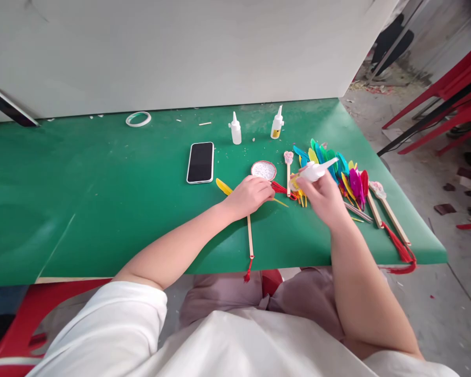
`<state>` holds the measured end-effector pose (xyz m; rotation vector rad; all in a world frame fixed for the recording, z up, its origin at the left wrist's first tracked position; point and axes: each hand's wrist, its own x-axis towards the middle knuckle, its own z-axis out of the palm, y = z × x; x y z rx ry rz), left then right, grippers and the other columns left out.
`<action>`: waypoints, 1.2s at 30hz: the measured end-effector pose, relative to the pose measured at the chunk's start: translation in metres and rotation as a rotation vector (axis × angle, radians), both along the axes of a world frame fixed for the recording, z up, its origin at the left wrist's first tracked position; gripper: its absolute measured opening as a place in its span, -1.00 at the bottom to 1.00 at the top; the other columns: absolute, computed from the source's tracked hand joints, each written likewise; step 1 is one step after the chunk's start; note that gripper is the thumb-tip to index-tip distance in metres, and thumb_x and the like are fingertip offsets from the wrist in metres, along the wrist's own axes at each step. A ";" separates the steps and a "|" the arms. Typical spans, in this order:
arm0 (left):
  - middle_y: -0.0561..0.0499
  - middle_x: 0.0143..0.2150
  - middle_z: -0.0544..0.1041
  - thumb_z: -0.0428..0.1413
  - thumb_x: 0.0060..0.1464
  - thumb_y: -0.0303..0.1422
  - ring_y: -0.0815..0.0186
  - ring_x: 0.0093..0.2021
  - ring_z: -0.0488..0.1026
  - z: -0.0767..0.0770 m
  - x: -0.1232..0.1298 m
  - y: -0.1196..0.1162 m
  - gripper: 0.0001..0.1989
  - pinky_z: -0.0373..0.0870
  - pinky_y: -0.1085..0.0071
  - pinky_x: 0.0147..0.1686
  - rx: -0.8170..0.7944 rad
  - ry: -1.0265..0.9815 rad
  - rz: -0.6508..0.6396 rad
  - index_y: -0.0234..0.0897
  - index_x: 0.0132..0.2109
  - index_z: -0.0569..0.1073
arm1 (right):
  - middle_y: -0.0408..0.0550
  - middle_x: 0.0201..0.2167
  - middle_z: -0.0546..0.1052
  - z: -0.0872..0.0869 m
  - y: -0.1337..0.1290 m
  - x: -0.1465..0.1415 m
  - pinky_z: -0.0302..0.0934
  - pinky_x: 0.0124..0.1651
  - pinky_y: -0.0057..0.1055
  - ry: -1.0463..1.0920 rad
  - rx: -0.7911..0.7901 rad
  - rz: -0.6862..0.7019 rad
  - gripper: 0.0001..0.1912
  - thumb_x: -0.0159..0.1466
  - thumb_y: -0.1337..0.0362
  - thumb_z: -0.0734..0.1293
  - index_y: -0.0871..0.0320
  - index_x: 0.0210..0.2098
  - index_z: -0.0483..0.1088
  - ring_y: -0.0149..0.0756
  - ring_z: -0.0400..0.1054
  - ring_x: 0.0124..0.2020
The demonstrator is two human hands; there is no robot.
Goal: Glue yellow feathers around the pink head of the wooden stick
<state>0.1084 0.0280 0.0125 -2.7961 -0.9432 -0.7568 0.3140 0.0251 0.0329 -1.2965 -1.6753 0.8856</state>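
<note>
My right hand [325, 196] is closed around a white squeeze glue bottle [316, 171], held tilted above the table with its nozzle pointing right. My left hand [253, 196] rests low over the table, its fingers pinched together on a yellow feather [223, 186], whose thin quill comes out past the fingertips. A wooden stick [250, 235] with a red tassel [248, 272] runs out from beneath this hand; its upper end is hidden. Just beyond the fingers lies a small round dish with a red rim [264, 163] and whitish speckled contents.
Colourful feathers [357, 183] are piled right of my right hand, beside decorated wooden sticks [392, 217]. Two white bottles [236, 131] stand upright at the back. A phone [200, 163] and a tape roll [138, 119] lie on the green table [113, 193]. A pale panel [188, 52] closes off the back.
</note>
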 end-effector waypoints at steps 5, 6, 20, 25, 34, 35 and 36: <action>-0.02 -0.24 0.52 0.00 0.13 -0.51 0.36 -0.16 0.42 0.009 -0.009 -0.018 -0.75 0.33 0.37 -0.15 0.274 -0.162 -0.042 -0.31 -0.02 0.33 | -0.13 -0.41 0.39 0.011 0.003 0.018 0.23 -0.42 -0.36 0.132 0.012 -0.018 -0.60 0.19 -0.01 0.18 0.04 -0.05 0.28 -0.36 0.30 -0.49; -0.02 -0.23 0.52 0.02 0.12 -0.52 0.36 -0.14 0.43 0.009 -0.012 -0.022 -0.71 0.35 0.37 -0.17 0.296 -0.152 -0.048 -0.31 0.01 0.31 | -0.13 -0.44 0.37 0.013 0.002 0.020 0.20 -0.47 -0.37 0.116 0.012 -0.022 -0.59 0.20 -0.01 0.17 0.03 -0.04 0.28 -0.38 0.27 -0.53; 0.03 -0.31 0.54 0.07 0.09 -0.47 0.36 -0.22 0.43 -0.005 -0.019 -0.017 -0.82 0.33 0.31 -0.16 0.305 -0.161 0.044 -0.23 -0.13 0.43 | -0.12 -0.32 0.41 0.009 0.005 0.012 0.26 -0.49 -0.39 0.282 -0.035 -0.008 -0.64 -0.03 0.10 0.39 0.05 -0.29 0.24 -0.33 0.36 -0.43; 0.07 -0.34 0.55 0.05 0.11 -0.45 0.38 -0.25 0.44 -0.003 -0.019 -0.018 -0.85 0.31 0.26 -0.10 0.315 -0.163 0.074 -0.20 -0.17 0.46 | -0.08 -0.24 0.44 0.001 0.006 0.007 0.33 -0.26 -0.22 0.239 0.014 -0.082 -0.66 -0.02 0.10 0.39 0.07 -0.31 0.26 -0.19 0.39 -0.25; 0.08 -0.35 0.55 0.07 0.09 -0.46 0.38 -0.26 0.44 -0.001 -0.018 -0.020 -0.85 0.25 0.20 -0.05 0.288 -0.178 0.063 -0.21 -0.17 0.45 | 0.01 -0.17 0.48 0.004 0.009 0.006 0.18 0.00 -0.11 0.240 0.043 0.005 -0.57 0.15 -0.15 0.11 0.10 -0.46 0.25 -0.14 0.24 0.05; 0.08 -0.35 0.55 0.07 0.09 -0.47 0.38 -0.26 0.43 -0.001 -0.018 -0.021 -0.84 0.24 0.20 -0.05 0.278 -0.179 0.060 -0.21 -0.16 0.45 | 0.02 -0.19 0.49 0.005 0.009 0.007 0.18 0.00 -0.11 0.261 -0.002 0.043 -0.48 0.14 -0.23 0.04 0.09 -0.48 0.25 -0.14 0.25 0.05; 0.08 -0.35 0.55 0.07 0.09 -0.47 0.38 -0.26 0.43 -0.001 -0.018 -0.021 -0.84 0.24 0.20 -0.05 0.270 -0.178 0.058 -0.21 -0.16 0.44 | 0.02 -0.23 0.50 0.006 0.009 0.007 0.18 -0.01 -0.11 0.286 -0.048 0.075 -0.41 0.11 -0.29 -0.02 0.09 -0.50 0.24 -0.13 0.27 0.03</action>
